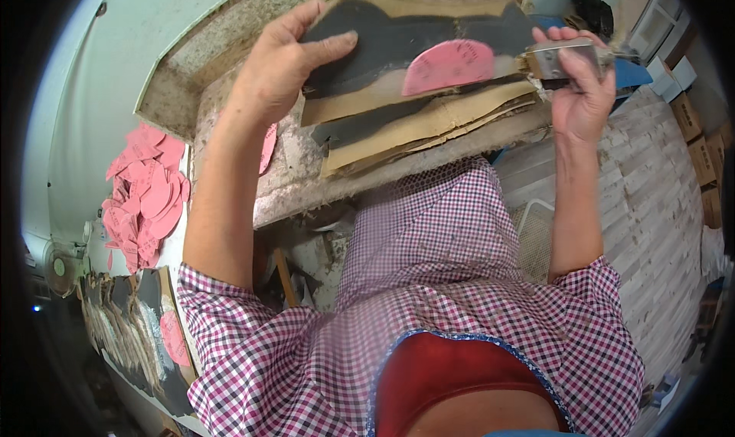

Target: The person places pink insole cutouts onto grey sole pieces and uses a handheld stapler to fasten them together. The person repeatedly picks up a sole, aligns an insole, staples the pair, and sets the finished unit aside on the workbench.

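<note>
My left hand (279,58) grips the upper left edge of a dark grey sheet (360,43) bordered with brown paper, its thumb lying over the front. On the sheet lies a pink half-oval piece (452,66) with small print. My right hand (578,85) is closed around a boxy silver metal tool (565,59), close to the sheet's right end; its exact kind cannot be made out. Just below, more brown-backed sheets (429,127) lie stacked on the bench edge. The hidden side of the held sheet does not show.
A fuzzy, residue-covered bench (291,177) with a raised back wall holds the work. To its left lie a heap of loose pink pieces (145,196) and a row of dark sheets (138,322). Cardboard boxes (693,138) stand at the far right beyond the plank floor (635,184).
</note>
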A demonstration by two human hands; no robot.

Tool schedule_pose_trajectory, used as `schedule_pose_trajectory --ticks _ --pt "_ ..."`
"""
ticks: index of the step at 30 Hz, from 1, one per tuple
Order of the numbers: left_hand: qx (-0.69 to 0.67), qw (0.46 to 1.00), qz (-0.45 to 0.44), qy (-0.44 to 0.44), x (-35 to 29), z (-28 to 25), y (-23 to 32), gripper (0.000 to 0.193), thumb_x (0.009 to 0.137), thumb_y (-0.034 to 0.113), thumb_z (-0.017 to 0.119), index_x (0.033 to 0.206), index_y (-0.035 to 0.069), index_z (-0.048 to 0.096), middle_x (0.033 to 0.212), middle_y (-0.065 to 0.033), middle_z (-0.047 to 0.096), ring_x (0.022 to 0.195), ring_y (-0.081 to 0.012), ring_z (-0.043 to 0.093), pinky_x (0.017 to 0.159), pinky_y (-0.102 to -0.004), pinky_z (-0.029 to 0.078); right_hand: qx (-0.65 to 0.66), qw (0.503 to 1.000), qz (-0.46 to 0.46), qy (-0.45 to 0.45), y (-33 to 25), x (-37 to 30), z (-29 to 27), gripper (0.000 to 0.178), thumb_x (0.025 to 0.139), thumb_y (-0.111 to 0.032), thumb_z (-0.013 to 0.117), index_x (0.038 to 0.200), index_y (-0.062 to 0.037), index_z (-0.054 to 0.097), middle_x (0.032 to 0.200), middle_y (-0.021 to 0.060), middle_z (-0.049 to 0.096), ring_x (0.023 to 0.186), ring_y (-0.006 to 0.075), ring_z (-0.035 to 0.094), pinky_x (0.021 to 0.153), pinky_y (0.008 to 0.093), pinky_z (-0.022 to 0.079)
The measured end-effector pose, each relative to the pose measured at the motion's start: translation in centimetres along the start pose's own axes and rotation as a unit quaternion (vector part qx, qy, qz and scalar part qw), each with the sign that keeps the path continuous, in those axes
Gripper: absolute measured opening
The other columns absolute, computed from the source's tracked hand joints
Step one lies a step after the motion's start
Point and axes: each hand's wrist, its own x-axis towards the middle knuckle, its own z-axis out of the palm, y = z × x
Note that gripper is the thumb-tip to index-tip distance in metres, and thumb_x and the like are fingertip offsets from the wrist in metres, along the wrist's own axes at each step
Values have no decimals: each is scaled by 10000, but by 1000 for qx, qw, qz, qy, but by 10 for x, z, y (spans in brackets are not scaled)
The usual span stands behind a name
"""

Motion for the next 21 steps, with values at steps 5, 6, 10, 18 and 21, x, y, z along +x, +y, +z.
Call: schedule_pose_trajectory --ticks 5,6,10,18,21 --pt "2 992 -127 11 -29 -1 14 351 887 109 672 1204 -21 598 1025 -112 696 888 -150 667 859 -282 536 49 998 -29 -37 -39 6 10 367 794 137 606 1146 45 554 1075 194 654 1045 343 643 1005 588 490" --pt "16 984 -175 30 -40 1 -8 359 887 93 661 1216 -36 592 1046 -129 695 900 -169 672 870 -294 538 23 998 -29 -45 -37 4 12 366 797 133 609 1147 44 552 1073 192 656 1039 345 647 1002 575 494" --pt "-91 961 -254 63 -74 16 -67 317 889 44 664 1166 -89 590 1033 -148 677 878 -170 663 813 -283 543 -61 995 -24 -77 -10 -4 19 394 785 115 664 1147 18 544 1063 160 673 1004 303 675 941 436 540" --pt "-104 968 -227 27 -87 11 -60 412 867 53 701 1229 -84 563 1125 -109 657 945 -149 646 869 -264 518 -241 966 -9 -90 34 -9 25 398 780 39 734 1119 -34 539 1035 54 676 850 91 622 718 254 522" --pt "-123 964 -229 52 -94 16 -54 433 863 43 698 1239 -107 545 1147 -114 647 952 -145 637 885 -260 501 -218 971 44 -85 42 -26 37 423 773 41 736 1132 -35 528 1037 77 673 856 108 633 714 258 531"
